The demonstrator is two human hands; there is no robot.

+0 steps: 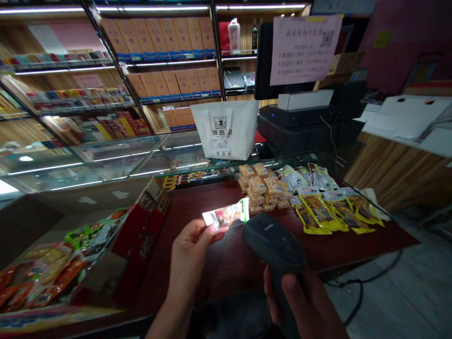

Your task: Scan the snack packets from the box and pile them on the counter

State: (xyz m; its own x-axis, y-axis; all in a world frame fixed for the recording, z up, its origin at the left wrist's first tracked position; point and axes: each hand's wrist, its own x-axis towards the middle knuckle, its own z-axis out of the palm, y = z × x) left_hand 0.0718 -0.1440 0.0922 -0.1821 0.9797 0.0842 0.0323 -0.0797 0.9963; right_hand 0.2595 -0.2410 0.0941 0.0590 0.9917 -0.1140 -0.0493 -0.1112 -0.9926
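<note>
The left hand [190,252] pinches a small snack packet [226,215] by its near end between thumb and fingertips, holding it up above the dark red counter [219,263]. The right hand [303,301] is wrapped around the grip of a black barcode scanner [273,245], whose head sits just beside the packet's right end, over the counter

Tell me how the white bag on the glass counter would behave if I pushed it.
The white bag stands upright with slack handles and soft creases, so it is probably light and floppy. On the smooth glass counter it would likely slide, or buckle and tip. Whether anything is inside cannot be seen.
</note>
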